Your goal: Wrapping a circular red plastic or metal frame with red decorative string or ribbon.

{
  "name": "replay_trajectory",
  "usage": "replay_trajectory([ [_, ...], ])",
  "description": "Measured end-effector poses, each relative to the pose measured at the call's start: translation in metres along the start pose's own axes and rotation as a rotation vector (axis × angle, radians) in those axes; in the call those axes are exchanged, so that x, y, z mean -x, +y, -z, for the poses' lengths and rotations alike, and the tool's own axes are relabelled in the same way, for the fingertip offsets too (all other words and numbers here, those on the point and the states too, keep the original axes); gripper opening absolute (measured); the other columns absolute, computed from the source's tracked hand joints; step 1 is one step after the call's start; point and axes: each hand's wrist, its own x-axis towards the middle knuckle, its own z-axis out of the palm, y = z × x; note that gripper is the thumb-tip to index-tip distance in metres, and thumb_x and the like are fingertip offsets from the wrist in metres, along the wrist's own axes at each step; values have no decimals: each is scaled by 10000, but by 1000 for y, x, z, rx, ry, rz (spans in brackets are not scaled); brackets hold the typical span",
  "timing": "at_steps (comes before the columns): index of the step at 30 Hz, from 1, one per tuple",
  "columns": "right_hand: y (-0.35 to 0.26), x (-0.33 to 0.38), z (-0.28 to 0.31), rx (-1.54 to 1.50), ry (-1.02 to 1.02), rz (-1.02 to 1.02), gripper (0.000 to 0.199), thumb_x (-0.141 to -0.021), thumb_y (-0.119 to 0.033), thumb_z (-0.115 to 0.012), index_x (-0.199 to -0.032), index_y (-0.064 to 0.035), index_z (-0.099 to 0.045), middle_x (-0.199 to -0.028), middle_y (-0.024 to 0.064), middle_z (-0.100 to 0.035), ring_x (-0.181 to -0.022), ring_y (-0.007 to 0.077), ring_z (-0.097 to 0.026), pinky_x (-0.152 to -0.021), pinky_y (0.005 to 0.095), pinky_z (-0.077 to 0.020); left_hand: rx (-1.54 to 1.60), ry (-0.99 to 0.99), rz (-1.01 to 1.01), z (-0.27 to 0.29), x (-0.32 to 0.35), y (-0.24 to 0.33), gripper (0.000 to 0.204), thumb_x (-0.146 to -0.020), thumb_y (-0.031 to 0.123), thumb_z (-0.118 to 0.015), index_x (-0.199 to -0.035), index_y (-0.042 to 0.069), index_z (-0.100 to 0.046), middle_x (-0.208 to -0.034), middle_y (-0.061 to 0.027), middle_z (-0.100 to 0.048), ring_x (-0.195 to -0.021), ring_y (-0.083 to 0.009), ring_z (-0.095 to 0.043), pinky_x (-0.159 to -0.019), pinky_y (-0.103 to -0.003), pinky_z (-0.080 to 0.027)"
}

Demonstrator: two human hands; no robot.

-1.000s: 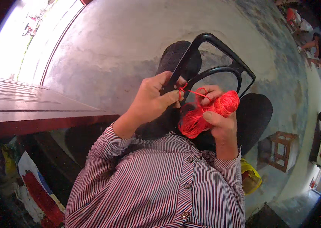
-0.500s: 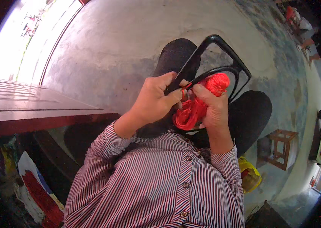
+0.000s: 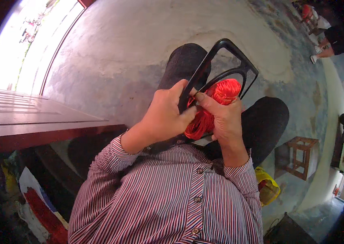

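Head view: the left hand grips the black plastic frame over the lap to keep it steady. The right hand holds the red yarn bundle against the frame, fingers pinching the yarn.

A grey concrete floor carries a small wooden stool and a yellow bag.

The person wears a red-and-white striped button shirt with cuffed sleeves and dark trousers.
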Motion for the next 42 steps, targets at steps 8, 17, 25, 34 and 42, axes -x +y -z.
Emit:
replay_trajectory([
  [8,20,-12,23,-71,33,44,139,-749,-65,-713,-844,-39,-615,-766,2,-619,-676,98,-584,-644,248,-469,117,-89,217,0,2,-7,150,-788,-2,-637,-920,7,-566,-643,-54,-608,-502,-104,-565,-489,-247,-463],
  [17,8,-9,34,-187,45,120,190,-707,-34,-672,-869,-40,-573,-800,30,-607,-703,126,-574,-671,276,-473,187,-55,264,6,-16,-5,130,-806,29,-639,-906,4,-559,-640,-51,-607,-522,-94,-560,-493,-252,-460],
  [25,9,16,14,-54,-114,282,194,-699,-40,-684,-854,-48,-568,-804,22,-597,-747,121,-574,-698,270,-468,-147,80,46,9,8,-31,231,-768,164,-693,-889,-3,-588,-689,-112,-631,-630,-207,-625,-596,-354,-485],
  [34,-1,20,2,579,-206,442,185,-756,-85,-707,-894,-29,-597,-813,35,-620,-776,97,-588,-709,274,-476,30,46,10,-14,0,-37,217,-761,125,-714,-876,5,-575,-732,-142,-646,-652,-207,-651,-599,-308,-491],
  [42,-8,13,10,601,-214,481,146,-752,-82,-701,-860,-22,-623,-827,49,-643,-777,121,-608,-722,284,-491,340,36,-42,-41,-8,-54,254,-719,124,-738,-882,12,-579,-748,-160,-650,-667,-210,-671,-602,-306,-497],
])
